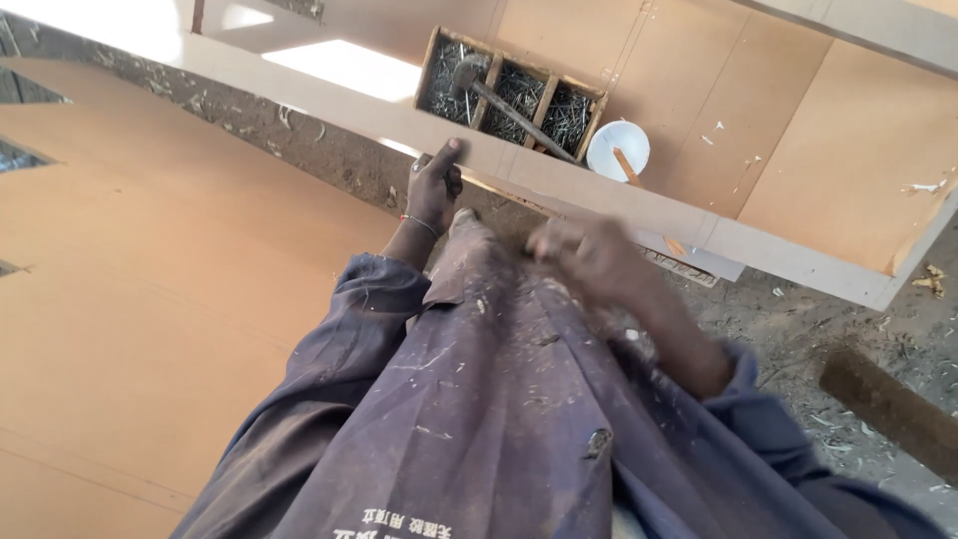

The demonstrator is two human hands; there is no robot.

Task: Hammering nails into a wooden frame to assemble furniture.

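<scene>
My left hand (436,186) rests its fingers on the upper edge of a long brown board frame (599,190) that runs across the view. My right hand (589,258) hangs blurred just below that edge, fingers curled; whether it holds anything small I cannot tell. Inside the frame lies a wooden tray of nails (511,92) with a hammer (499,98) lying across its compartments. Beside the tray sits a white bowl (618,150) with a stick in it. My dusty dark blue work coat (499,399) fills the lower middle.
Large brown fibreboard sheets (150,299) lie to the left. Grey ground strewn with wood shavings (848,329) spreads at the right, with a dark wooden bar (888,404) lying on it. The panelled back of the frame (798,130) covers the upper right.
</scene>
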